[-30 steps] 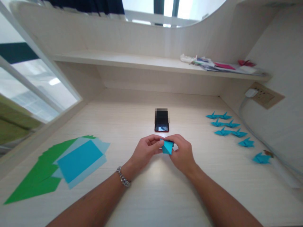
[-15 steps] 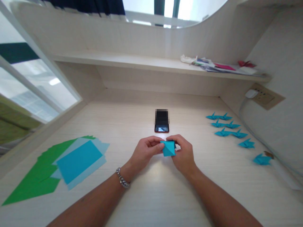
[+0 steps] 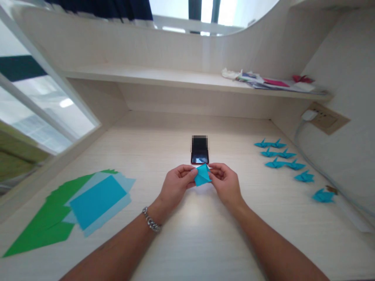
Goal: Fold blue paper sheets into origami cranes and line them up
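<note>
A small folded square of blue origami paper [image 3: 202, 175] is held between my two hands, just in front of the phone. My left hand [image 3: 179, 180], with a chain bracelet at the wrist, pinches its left side between thumb and fingers. On the right side, my right hand [image 3: 225, 180] grips the paper the same way. Creases and a flap show on the near face; the fingers behind it are partly hidden. Several folded blue paper cranes [image 3: 277, 164] stand at the right of the desk.
A dark phone [image 3: 199, 156] lies beyond my hands. Blue sheets [image 3: 98, 201] overlap green sheets [image 3: 38, 230] on the left. A cable [image 3: 313, 160] runs from the wall socket [image 3: 329, 117] along the right. Papers [image 3: 263, 81] lie on the shelf [image 3: 146, 76].
The folded paper has moved slightly up and left and has been tilted from level to slanting. Both hands have shifted with it, the right fingers now at its upper right side.
</note>
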The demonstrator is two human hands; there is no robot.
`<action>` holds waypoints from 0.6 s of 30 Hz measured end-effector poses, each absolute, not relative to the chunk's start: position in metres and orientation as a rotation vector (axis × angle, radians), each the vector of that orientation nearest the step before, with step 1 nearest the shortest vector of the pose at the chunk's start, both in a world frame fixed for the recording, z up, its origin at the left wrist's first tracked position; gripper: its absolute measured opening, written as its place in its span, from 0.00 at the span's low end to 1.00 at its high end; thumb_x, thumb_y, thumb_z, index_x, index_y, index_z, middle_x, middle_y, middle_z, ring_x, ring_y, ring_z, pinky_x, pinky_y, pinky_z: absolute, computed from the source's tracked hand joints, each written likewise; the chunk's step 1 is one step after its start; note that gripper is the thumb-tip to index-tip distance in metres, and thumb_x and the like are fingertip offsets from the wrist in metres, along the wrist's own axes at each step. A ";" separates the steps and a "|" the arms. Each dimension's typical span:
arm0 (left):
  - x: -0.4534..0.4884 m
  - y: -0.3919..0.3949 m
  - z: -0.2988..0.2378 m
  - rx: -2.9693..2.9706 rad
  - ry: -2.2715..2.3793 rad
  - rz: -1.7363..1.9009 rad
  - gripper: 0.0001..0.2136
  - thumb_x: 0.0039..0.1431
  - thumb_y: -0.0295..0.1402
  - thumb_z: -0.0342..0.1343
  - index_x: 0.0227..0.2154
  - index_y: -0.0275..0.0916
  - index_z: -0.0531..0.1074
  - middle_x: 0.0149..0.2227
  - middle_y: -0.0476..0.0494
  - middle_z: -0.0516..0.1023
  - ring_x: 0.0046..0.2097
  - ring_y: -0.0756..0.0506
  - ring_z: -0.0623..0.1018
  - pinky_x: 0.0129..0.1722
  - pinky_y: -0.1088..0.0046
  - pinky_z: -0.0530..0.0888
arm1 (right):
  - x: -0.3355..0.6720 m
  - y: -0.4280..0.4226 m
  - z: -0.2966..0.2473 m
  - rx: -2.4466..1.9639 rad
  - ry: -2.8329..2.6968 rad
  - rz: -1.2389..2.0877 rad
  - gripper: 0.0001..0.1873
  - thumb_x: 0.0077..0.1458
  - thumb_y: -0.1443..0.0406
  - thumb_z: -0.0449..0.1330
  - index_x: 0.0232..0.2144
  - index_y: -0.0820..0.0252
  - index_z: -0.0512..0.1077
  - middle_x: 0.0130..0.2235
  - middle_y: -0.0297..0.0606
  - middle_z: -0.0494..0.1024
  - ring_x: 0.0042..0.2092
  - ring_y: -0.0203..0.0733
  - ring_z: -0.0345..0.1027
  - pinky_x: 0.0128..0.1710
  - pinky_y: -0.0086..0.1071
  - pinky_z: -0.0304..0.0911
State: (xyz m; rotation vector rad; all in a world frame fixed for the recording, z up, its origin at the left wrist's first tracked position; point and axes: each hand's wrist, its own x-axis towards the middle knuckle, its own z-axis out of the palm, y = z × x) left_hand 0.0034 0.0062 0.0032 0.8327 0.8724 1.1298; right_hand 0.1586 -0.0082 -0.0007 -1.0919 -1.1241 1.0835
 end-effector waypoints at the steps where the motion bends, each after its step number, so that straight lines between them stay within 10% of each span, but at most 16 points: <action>1: 0.004 0.006 0.004 0.819 0.885 1.147 0.13 0.45 0.34 0.67 0.32 0.34 0.72 0.31 0.44 0.80 0.31 0.48 0.79 0.36 0.68 0.77 | 0.158 -0.008 0.000 -1.093 -1.088 1.115 0.15 0.44 0.62 0.65 0.37 0.60 0.72 0.31 0.38 0.79 0.32 0.43 0.74 0.32 0.36 0.71; 18: 0.004 0.006 -0.001 0.833 0.889 1.174 0.15 0.45 0.33 0.67 0.35 0.33 0.71 0.32 0.42 0.80 0.35 0.46 0.80 0.41 0.66 0.77 | 0.156 -0.008 0.003 -1.049 -0.865 1.157 0.20 0.39 0.59 0.70 0.36 0.61 0.73 0.32 0.39 0.80 0.34 0.43 0.75 0.38 0.38 0.71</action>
